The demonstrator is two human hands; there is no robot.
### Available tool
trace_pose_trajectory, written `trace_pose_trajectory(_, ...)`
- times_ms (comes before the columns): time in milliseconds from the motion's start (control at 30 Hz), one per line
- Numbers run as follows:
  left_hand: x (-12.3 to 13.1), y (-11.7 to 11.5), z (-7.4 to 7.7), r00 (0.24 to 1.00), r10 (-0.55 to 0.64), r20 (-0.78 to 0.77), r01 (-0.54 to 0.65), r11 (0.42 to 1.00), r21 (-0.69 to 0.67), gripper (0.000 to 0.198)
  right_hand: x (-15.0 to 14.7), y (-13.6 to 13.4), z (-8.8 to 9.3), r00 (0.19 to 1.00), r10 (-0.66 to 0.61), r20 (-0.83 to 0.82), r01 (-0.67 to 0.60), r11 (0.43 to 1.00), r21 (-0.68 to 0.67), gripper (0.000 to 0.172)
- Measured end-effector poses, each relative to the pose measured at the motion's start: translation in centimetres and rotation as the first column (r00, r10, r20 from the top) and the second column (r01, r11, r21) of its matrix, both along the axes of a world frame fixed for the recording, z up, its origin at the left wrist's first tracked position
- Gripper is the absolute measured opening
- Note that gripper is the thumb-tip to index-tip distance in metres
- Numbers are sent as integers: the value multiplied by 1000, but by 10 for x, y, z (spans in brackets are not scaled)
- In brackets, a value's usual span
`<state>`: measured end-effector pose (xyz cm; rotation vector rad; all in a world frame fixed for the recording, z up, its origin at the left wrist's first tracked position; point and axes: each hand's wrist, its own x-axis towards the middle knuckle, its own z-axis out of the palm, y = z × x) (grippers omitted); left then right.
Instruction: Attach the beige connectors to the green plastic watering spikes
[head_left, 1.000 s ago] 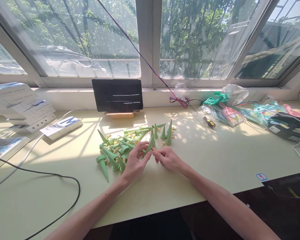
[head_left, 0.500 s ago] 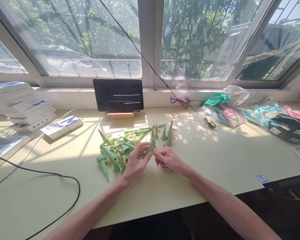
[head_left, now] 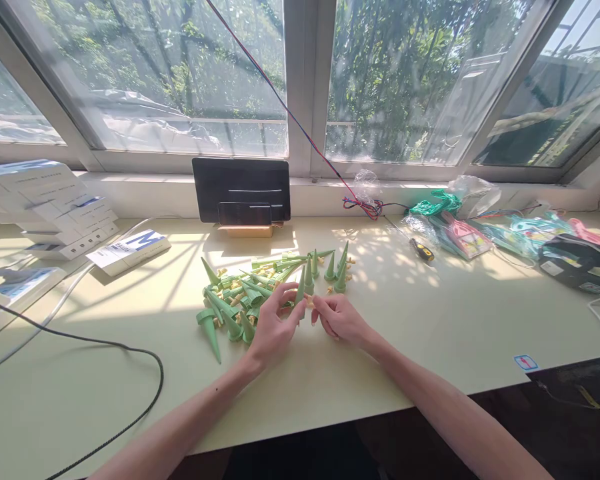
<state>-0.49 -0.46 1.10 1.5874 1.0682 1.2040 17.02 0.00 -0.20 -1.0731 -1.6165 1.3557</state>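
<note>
A green plastic watering spike (head_left: 301,291) is pinched between the thumb and fingers of my left hand (head_left: 274,328), its point upward. Close beside it, the closed fingertips of my right hand (head_left: 342,321) grip a small yellowish valve piece (head_left: 309,302) at the spike's side; whether it sits in the spike I cannot tell. Left of my hands lies a heap of green spikes (head_left: 223,308) with small yellowish pieces mixed in. Several finished-looking spikes (head_left: 341,279) stand upright beyond my right hand, yellowish parts jutting from their sides.
Behind the heap a black tablet (head_left: 240,183) leans on a stand with a phone before it. White boxes (head_left: 55,207) are stacked at left, near a black cable (head_left: 130,347). A screwdriver (head_left: 422,250) and bagged items (head_left: 465,235) lie at back right.
The held spike has turned from a slant to nearly upright. My right fingertips have drawn slightly away from it, and the yellowish piece shows more clearly. The whole view has shifted slightly.
</note>
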Motion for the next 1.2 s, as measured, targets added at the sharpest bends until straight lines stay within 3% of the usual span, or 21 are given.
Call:
trace_pose_trajectory(200,2,-3,-1,995,37,-90,-30,997,77,25,0,2,-1,972,-236,4,232,956,183,54)
trace_pose_trajectory(333,5,-8,-4,971,82,-226,-45,986,161,25,1,0,0,952,-304,-31,302,920,250,44)
trace_pose_trajectory(533,8,-10,-11,929,55,-366,28,975,218,24,3,-3,-1,947,-315,-66,317,878,357,29)
trace_pose_trajectory(733,10,-7,-16,916,25,-400,81,966,245,25,3,-4,1,938,-340,-59,339,877,340,33)
trace_pose_trajectory(900,11,-5,-15,922,32,-386,61,972,228,25,10,-2,13,946,-321,49,287,897,337,34)
trace_pose_trajectory(1033,10,-5,-11,927,109,-358,20,941,337,14,13,-3,23,930,-337,150,254,881,399,34)
trace_pose_trajectory(1100,10,-8,-10,930,65,-362,75,930,359,10,14,-2,27,912,-349,215,214,853,476,33)
trace_pose_trajectory(1200,10,-13,-10,886,-95,-454,267,905,331,9,15,2,29,866,-394,308,155,796,585,33)
